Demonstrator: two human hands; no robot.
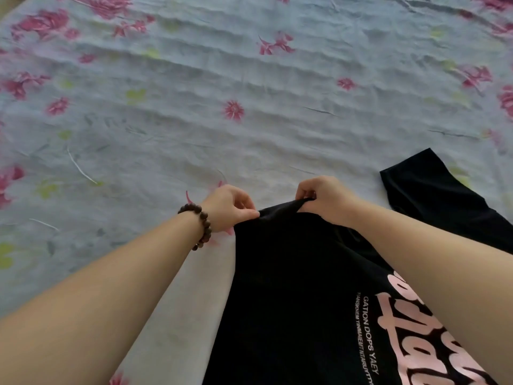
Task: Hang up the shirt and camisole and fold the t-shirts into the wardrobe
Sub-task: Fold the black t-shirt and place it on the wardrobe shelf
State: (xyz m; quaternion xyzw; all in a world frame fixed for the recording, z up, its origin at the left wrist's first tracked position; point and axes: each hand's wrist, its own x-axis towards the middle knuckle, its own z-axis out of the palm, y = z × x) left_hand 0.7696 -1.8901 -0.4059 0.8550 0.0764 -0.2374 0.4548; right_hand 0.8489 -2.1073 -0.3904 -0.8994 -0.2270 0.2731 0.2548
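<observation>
**Black t-shirt being spread on the bed, ready for folding**

The bed (pixel 194 120) fills nearly the whole view; it is covered with a pale sheet printed with pink flowers and some yellow-green ones, and the sheet is a little wrinkled; no wardrobe, hanger, shirt or camisole is visible here.

The black t-shirt (pixel 291 287) lies on the near right part of the bed, running from the bottom edge of the view up to the hands; pink lettering and small white text show on its right side, partly under the right forearm; one black part (pixel 433 190), which looks like a sleeve, lies flat on the sheet to the right, beyond the right arm.

The left hand (pixel 230 207) pinches the far edge of the t-shirt between thumb and fingers, and it wears a bracelet (pixel 200 226) of dark beads at the wrist; the right hand (pixel 324 198) is closed on the same edge just beside it, with the cloth bunched in its fingers; the two hands are near each other but not touching, and the edge is lifted slightly off the sheet between them.

I judge the step in hand to be the folding of a t-shirt, at its start; the garment is not yet flat; the next move probably calls for drawing the hands apart to stretch this edge, laying it down smooth on the sheet, and only then folding the sides in; the cloth is soft and will crease if released bunched.
</observation>
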